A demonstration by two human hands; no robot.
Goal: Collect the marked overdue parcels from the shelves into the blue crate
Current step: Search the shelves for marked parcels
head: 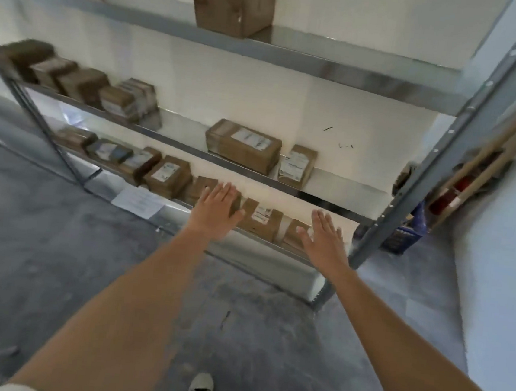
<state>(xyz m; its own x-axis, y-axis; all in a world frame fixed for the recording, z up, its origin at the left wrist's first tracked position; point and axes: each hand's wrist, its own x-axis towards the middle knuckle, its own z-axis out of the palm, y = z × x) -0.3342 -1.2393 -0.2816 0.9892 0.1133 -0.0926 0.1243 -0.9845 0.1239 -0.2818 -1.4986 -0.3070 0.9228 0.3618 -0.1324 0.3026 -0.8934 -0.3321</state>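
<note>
reaching toward the lower shelf, nothing picked yet

both arms are stretched out toward the metal shelving (295, 57). left hand (218, 205) is flat, fingers straight and slightly spread, lying over or just in front of a small brown parcel (199, 189) on the lower shelf; contact cannot be told through the motion blur. right hand (325, 236) is also flat, fingers straight and a little apart, near the rightmost parcel (292, 235) of that row. neither hand holds anything.

parcels: a row of brown boxes with white labels runs along the lower shelf from far left to right, among them a labelled parcel (262, 219) between the two hands. the shelf above carries a cluster at left, plus a larger box (242, 145) and a small upright box (297, 166) toward the right. no overdue mark can be read at this sharpness.

blue crate (406, 233) stands on the floor to the right, behind the shelf upright, well apart from both hands. what lies in it cannot be seen.

judgement: the step in hand is search and selection on the lower shelf. the next move calls for checking labels for the mark, then curling fingers round one chosen box, drawing it clear of its neighbours, and carrying it right, round the upright, to the crate.
</note>
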